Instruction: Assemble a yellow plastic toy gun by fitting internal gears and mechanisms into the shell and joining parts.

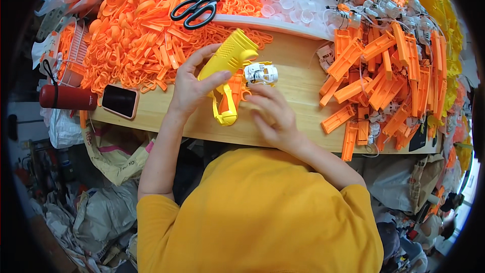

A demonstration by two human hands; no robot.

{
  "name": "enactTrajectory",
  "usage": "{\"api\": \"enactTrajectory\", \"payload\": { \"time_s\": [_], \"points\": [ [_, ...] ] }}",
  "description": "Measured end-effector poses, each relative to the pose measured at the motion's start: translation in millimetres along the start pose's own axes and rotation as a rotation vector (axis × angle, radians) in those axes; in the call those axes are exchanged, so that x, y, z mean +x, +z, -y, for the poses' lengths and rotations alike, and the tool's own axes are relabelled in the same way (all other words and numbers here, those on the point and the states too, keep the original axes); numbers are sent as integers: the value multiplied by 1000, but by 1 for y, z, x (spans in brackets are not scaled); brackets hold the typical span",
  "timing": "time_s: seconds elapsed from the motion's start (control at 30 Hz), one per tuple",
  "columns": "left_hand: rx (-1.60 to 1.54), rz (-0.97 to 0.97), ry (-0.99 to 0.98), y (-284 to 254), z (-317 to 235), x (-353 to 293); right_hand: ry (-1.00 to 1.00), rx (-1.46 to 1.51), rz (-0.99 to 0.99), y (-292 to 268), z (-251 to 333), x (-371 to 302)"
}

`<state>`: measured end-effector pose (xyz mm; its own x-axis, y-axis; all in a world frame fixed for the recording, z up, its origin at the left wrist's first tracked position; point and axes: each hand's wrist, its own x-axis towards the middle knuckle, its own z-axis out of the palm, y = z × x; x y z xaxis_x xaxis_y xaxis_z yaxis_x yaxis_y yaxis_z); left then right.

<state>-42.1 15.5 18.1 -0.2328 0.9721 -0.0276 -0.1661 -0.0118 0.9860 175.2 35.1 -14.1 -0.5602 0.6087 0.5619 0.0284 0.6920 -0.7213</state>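
My left hand (194, 83) is closed round a yellow plastic housing (230, 53), a ribbed tube with a loop-shaped handle, tilted above the table. An orange channel-shaped piece (233, 91) sits within the handle part. Against the housing's right side is a white cylindrical unit (261, 74) with small dark parts; whether it is fixed there I cannot tell. Just below that unit, my right hand (275, 116) has its thumb and fingers apart, slightly blurred. Its fingertips come close to the orange piece, and I see nothing held in them.
Heaped orange parts (136, 30) cover the back left, with black-handled scissors (202, 9) on top. Translucent caps (298, 2) fill a white tray behind. Orange pieces wired to white units (384, 76) pile up at right. A phone (120, 101) and red bottle (68, 96) lie left.
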Motion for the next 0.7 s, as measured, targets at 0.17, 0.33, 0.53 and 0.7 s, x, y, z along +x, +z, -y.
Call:
{"api": "enactTrajectory", "payload": {
  "time_s": [0.17, 0.33, 0.53, 0.7],
  "points": [
    [632, 88, 295, 4, 1, 1, 390, 171, -203, -20, -20, -18],
    [899, 228, 467, 6, 4, 9, 801, 535, -298, -25, -28, -19],
    [998, 267, 577, 11, 10, 15, 915, 712, -270, -18, -29, -10],
    [963, 314, 476, 15, 7, 17, 933, 718, -256, -18, -29, -7]
  ]
}}
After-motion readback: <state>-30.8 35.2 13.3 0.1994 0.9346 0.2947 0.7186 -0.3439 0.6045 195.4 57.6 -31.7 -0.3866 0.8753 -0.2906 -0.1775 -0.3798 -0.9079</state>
